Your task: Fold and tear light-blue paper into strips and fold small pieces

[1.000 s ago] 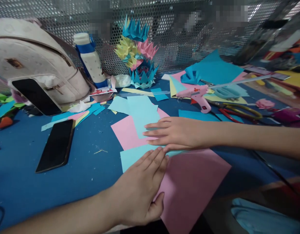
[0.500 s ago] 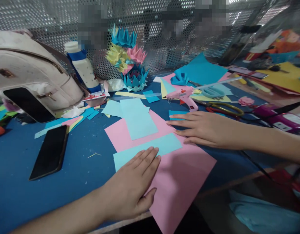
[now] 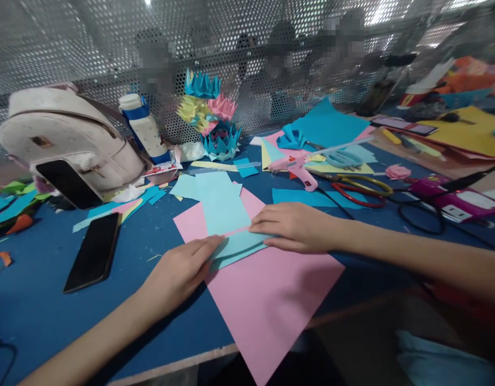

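My left hand [image 3: 181,266] and right hand [image 3: 291,228] cover the ends of the blue strip [image 3: 236,245]; whether they pinch it, I can't tell. The pink sheet [image 3: 267,300] lies beneath. I'd judge the strip light, easily creased, best held endwise.

- The person's left forearm [image 3: 98,332] is bare and reaches up from the lower left corner.
- The left hand [image 3: 187,265] is back up, its fingers close together and pointing inward.
- The right forearm [image 3: 408,257] is bare and reaches in from the right edge.
- The right hand [image 3: 293,228] is back up, fingers bent slightly and pointing left.
- The hands are near each other, apart.
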`<state>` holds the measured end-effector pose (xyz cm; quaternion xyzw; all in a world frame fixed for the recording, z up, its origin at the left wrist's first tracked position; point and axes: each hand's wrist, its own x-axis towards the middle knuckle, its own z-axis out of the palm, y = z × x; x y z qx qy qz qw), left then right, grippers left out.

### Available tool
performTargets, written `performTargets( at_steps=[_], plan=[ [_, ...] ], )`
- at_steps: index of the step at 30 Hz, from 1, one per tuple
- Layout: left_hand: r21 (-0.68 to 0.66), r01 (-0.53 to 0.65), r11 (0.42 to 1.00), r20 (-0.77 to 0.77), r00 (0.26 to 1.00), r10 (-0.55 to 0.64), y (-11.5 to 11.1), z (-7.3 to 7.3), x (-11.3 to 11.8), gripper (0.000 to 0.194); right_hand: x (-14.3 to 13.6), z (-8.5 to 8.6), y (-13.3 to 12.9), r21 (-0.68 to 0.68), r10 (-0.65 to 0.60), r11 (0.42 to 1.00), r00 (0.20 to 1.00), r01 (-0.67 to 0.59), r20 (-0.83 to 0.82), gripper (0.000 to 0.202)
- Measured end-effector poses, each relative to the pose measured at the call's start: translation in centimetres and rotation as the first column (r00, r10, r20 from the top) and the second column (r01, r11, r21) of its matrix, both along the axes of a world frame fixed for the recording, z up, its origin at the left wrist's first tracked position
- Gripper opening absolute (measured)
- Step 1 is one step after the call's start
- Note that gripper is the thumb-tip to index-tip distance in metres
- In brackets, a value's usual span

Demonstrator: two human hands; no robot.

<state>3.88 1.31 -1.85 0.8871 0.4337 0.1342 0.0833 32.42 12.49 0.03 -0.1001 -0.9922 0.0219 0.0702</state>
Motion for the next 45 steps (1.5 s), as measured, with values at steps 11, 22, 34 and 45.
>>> performTargets(
  at_steps=[11, 22, 34, 45],
  plan=[
    [0.254, -0.138, 0.957, -0.003, 0.990, 0.143, 2.9, 1.1, -0.6, 0.033, -1.3, 0.9, 1.2, 0.080, -0.259, 0.961, 0.962, 0.265, -0.082, 0.022],
    [0.717, 0.128, 0.685, -0.204, 0.979, 0.031, 1.3, 3.0, 0.2, 0.023, -0.7, 1.6, 0.0, 0.533, 0.106, 0.839, 0.929, 0.108, -0.355, 0.017],
    [0.188, -0.028, 0.982, 0.049, 0.999, 0.019, -3.2, 0.4, 0.7, 0.035, 1.5, -0.4, -3.6, 0.172, 0.038, 0.985, 0.956, 0.013, -0.292, 0.029],
    [0.755, 0.146, 0.639, -0.199, 0.980, 0.011, -0.2, 3.5, -0.7, 0.021, 1.0, 0.6, -0.1, 0.373, 0.106, 0.928, 0.948, 0.015, -0.301, 0.030]
  ],
)
